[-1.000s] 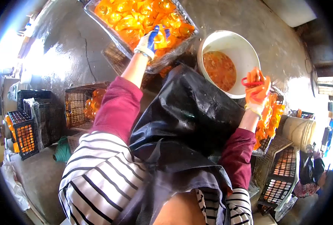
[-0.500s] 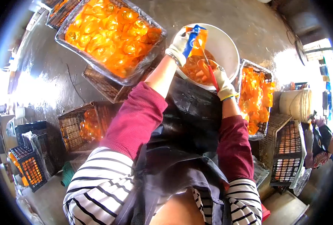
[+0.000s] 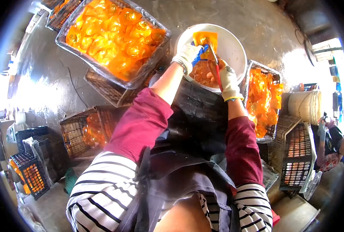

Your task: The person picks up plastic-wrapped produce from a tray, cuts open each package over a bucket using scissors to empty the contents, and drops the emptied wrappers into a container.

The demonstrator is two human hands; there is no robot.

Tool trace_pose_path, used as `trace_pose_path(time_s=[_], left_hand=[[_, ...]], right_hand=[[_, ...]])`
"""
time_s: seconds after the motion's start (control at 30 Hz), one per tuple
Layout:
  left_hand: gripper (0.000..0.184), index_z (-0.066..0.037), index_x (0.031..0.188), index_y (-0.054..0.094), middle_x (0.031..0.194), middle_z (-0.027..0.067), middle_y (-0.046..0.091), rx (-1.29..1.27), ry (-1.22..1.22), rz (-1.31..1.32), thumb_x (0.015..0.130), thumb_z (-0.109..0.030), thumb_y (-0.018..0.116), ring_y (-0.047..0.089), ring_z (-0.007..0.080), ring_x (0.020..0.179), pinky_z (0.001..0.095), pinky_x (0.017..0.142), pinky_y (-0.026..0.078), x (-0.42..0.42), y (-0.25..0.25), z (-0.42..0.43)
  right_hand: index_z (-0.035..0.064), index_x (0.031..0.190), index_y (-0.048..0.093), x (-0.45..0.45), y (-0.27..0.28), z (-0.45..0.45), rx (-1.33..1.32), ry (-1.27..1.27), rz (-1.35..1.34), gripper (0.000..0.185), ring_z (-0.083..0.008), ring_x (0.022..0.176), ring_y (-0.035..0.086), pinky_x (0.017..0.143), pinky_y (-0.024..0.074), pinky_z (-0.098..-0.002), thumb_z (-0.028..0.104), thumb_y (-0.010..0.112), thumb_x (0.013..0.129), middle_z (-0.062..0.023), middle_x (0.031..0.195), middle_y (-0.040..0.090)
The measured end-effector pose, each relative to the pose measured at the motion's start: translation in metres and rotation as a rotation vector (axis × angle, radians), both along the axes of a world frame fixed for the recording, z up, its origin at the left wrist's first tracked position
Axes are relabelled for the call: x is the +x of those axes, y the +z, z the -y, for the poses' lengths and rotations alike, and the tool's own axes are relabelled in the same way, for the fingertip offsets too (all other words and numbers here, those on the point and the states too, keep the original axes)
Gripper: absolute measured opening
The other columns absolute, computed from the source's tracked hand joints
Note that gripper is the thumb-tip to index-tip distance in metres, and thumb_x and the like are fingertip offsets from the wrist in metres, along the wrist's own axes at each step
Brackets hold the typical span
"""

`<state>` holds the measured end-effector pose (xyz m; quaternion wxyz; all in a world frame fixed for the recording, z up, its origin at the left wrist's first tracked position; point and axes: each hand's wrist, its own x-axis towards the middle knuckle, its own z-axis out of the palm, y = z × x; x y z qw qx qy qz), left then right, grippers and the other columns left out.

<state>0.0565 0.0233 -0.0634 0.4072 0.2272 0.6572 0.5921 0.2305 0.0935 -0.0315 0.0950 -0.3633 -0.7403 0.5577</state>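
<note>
My left hand (image 3: 188,57), in a white glove, is closed around a blue object (image 3: 197,58) over the left rim of a white bucket (image 3: 237,50). A flat piece of orange film (image 3: 208,37) shows just beyond its fingers. My right hand (image 3: 230,82), also gloved, grips the red handle of a thin metal tool (image 3: 217,71) at the bucket's near right side. The tool's tip reaches the orange film; its exact kind is unclear. Below the hands, an orange-red mass with lumps (image 3: 203,73) lies in the bucket.
A plastic-lined crate of shiny orange film-covered pieces (image 3: 112,36) stands at upper left, on another crate (image 3: 106,87). To the right is a crate of orange film (image 3: 261,102), near a pale bucket (image 3: 305,106) and stacked dark crates (image 3: 297,154). Another person (image 3: 330,149) is at far right.
My left hand has turned and moved slightly right, bringing the blue object closer to the tool. The orange film now stands higher and flatter above the bucket. My right hand has shifted slightly.
</note>
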Motion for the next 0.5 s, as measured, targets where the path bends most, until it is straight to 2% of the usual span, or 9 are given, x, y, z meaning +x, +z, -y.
trace_pose_path(time_s=[0.03, 0.1, 0.17, 0.2, 0.27, 0.3, 0.33, 0.4, 0.5], left_hand=[[0.033, -0.004, 0.119, 0.047, 0.103, 0.0089, 0.058, -0.054, -0.016, -0.013, 0.088, -0.012, 0.054, 0.060, 0.0167, 0.090, 0.0262, 0.075, 0.053, 0.002, 0.005, 0.000], [0.033, -0.004, 0.119, 0.048, 0.101, 0.0083, 0.058, -0.100, -0.048, -0.118, 0.088, -0.013, 0.055, 0.059, 0.0159, 0.089, 0.0247, 0.075, 0.052, 0.005, 0.007, 0.000], [0.033, -0.005, 0.118, 0.050, 0.100, 0.0075, 0.059, -0.052, -0.050, -0.187, 0.087, -0.014, 0.057, 0.058, 0.0149, 0.087, 0.0239, 0.075, 0.050, 0.008, 0.004, 0.002], [0.032, -0.005, 0.117, 0.051, 0.099, 0.0069, 0.059, -0.012, -0.040, -0.162, 0.087, -0.014, 0.058, 0.058, 0.0143, 0.087, 0.0237, 0.075, 0.050, 0.009, 0.005, 0.003], [0.029, -0.005, 0.113, 0.055, 0.098, 0.0056, 0.061, 0.130, 0.037, 0.117, 0.086, -0.015, 0.060, 0.057, 0.0131, 0.085, 0.0238, 0.075, 0.049, 0.012, 0.026, 0.009], [0.028, -0.006, 0.111, 0.058, 0.097, 0.0049, 0.061, 0.200, 0.077, 0.256, 0.086, -0.015, 0.061, 0.057, 0.0125, 0.085, 0.0238, 0.075, 0.048, 0.011, 0.032, 0.011], [0.024, -0.005, 0.107, 0.061, 0.097, 0.0046, 0.062, 0.159, 0.127, 0.249, 0.086, -0.015, 0.062, 0.057, 0.0122, 0.084, 0.0233, 0.073, 0.048, 0.006, 0.021, 0.005], [0.024, -0.005, 0.107, 0.060, 0.097, 0.0045, 0.062, 0.216, 0.146, 0.155, 0.086, -0.015, 0.062, 0.058, 0.0123, 0.084, 0.0233, 0.073, 0.048, -0.002, 0.003, -0.002], [0.033, -0.002, 0.110, 0.058, 0.095, 0.0102, 0.063, 0.155, 0.155, 0.005, 0.090, -0.028, 0.053, 0.060, 0.0165, 0.084, 0.0253, 0.071, 0.049, -0.001, -0.004, -0.008]], right_hand=[[0.0037, 0.117, 0.052, -0.001, 0.012, 0.007, -0.017, -0.019, 0.018, 0.033, -0.0128, 0.057, 0.059, 0.052, 0.0463, -0.0221, 0.017, 0.058, 0.088, -0.0090, 0.085, 0.063], [0.0032, 0.118, 0.051, -0.004, -0.041, -0.010, 0.319, 0.044, -0.135, 0.032, -0.0139, 0.053, 0.058, 0.048, 0.0452, -0.0218, 0.018, 0.054, 0.090, -0.0101, 0.081, 0.064], [0.0028, 0.118, 0.050, -0.004, -0.059, -0.017, 0.311, 0.057, -0.237, 0.031, -0.0148, 0.051, 0.057, 0.045, 0.0441, -0.0215, 0.018, 0.051, 0.091, -0.0117, 0.077, 0.064], [0.0025, 0.118, 0.050, -0.003, -0.059, -0.018, 0.136, 0.040, -0.261, 0.030, -0.0152, 0.050, 0.057, 0.044, 0.0435, -0.0213, 0.019, 0.049, 0.092, -0.0128, 0.076, 0.064], [0.0020, 0.118, 0.049, -0.003, -0.038, -0.011, -0.128, 0.023, -0.229, 0.030, -0.0156, 0.049, 0.056, 0.043, 0.0429, -0.0211, 0.019, 0.045, 0.094, -0.0144, 0.074, 0.065], [0.0018, 0.119, 0.048, -0.004, 0.001, 0.005, -0.217, 0.022, -0.173, 0.030, -0.0155, 0.048, 0.056, 0.042, 0.0429, -0.0210, 0.020, 0.043, 0.095, -0.0151, 0.074, 0.065], [0.0017, 0.119, 0.048, -0.005, 0.025, 0.014, -0.306, 0.020, -0.116, 0.031, -0.0155, 0.047, 0.056, 0.042, 0.0429, -0.0210, 0.020, 0.041, 0.095, -0.0158, 0.073, 0.065], [0.0017, 0.119, 0.048, -0.005, 0.029, 0.016, -0.312, 0.031, -0.113, 0.031, -0.0148, 0.046, 0.055, 0.042, 0.0426, -0.0209, 0.021, 0.044, 0.095, -0.0159, 0.073, 0.065], [0.0018, 0.117, 0.051, -0.005, 0.032, 0.013, -0.248, 0.055, -0.073, 0.031, -0.0136, 0.044, 0.054, 0.042, 0.0421, -0.0206, 0.022, 0.049, 0.093, -0.0151, 0.072, 0.065]])
